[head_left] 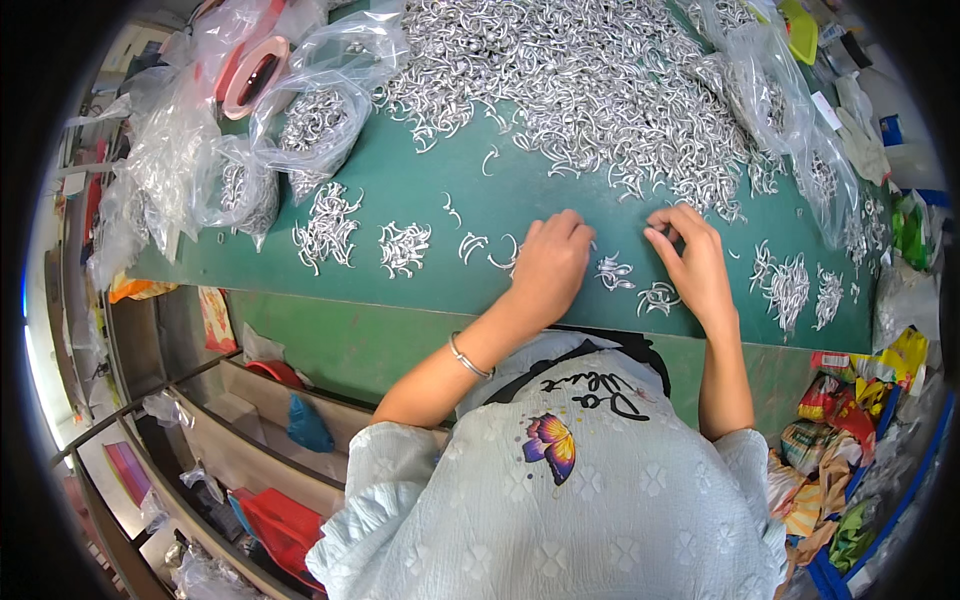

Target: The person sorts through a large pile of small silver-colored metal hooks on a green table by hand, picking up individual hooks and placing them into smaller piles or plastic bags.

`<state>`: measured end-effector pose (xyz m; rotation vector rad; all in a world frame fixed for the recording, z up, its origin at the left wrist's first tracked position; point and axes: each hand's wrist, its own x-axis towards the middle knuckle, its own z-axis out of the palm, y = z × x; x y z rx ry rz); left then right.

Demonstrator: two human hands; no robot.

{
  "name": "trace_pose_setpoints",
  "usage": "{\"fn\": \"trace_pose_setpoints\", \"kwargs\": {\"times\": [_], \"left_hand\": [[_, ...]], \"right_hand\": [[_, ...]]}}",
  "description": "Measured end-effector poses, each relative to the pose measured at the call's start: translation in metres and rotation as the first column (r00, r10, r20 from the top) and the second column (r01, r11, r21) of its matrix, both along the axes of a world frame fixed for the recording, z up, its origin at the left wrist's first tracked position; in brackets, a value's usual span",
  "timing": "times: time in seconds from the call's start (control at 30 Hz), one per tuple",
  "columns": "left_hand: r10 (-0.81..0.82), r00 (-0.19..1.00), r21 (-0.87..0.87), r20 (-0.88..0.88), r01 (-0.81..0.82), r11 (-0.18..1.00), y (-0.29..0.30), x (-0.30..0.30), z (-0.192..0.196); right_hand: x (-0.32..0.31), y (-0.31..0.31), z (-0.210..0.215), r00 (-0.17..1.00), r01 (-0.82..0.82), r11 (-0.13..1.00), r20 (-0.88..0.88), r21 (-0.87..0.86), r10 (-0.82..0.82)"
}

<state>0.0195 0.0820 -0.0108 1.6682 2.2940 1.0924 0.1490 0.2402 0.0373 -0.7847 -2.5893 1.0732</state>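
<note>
My left hand (555, 262), with a silver bangle (470, 356) on its wrist, is closed over the green tabletop. A small pale glint shows at its fingertips, too small to make out. Beside it, to the left, lie loose curved silver metal pieces (503, 254). My right hand (694, 262) hovers to the right with bent fingers; its thumb and index tips stand slightly apart and nothing shows between them. Between the hands lie two small clusters of the same curved pieces, one cluster (614, 272) farther off and another cluster (657, 298) near the right wrist.
A large heap of curved silver pieces (600, 90) covers the far tabletop (330, 282). Small piles sit left (328, 228) and right (787, 290). Clear plastic bags (318, 125) stand at the left, with another bag (775, 95) at the right. Below are shelves (270, 440) and colourful packages (835, 420).
</note>
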Motion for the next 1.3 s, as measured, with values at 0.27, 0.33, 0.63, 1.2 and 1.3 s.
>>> {"fn": "trace_pose_setpoints", "kwargs": {"times": [0.27, 0.33, 0.63, 1.2, 1.3], "left_hand": [[0.124, 0.992, -0.017, 0.014, -0.124, 0.992, 0.000, 0.010, 0.020], [0.190, 0.982, 0.004, -0.007, -0.190, 0.982, -0.006, -0.004, 0.021], [0.197, 0.980, 0.003, 0.038, -0.197, 0.980, -0.010, -0.017, 0.017], [0.009, 0.990, -0.034, 0.139, -0.004, 0.999, -0.002, -0.024, 0.032], [0.011, 0.998, -0.128, -0.059, -0.018, 0.992, 0.015, -0.055, 0.031]], "right_hand": [[-0.073, -0.003, -0.018, 0.964, -0.164, 0.972, -0.183, 0.166, 0.193], [-0.093, -0.010, -0.033, 0.942, -0.172, 0.907, -0.206, 0.385, 0.266], [-0.049, -0.010, -0.018, 0.884, -0.463, 0.814, 0.110, 0.351, 0.455], [-0.050, 0.031, -0.010, 0.961, -0.257, 0.860, 0.019, 0.441, 0.277], [-0.058, 0.022, -0.010, 0.937, -0.315, 0.818, 0.021, 0.481, 0.349]]}}
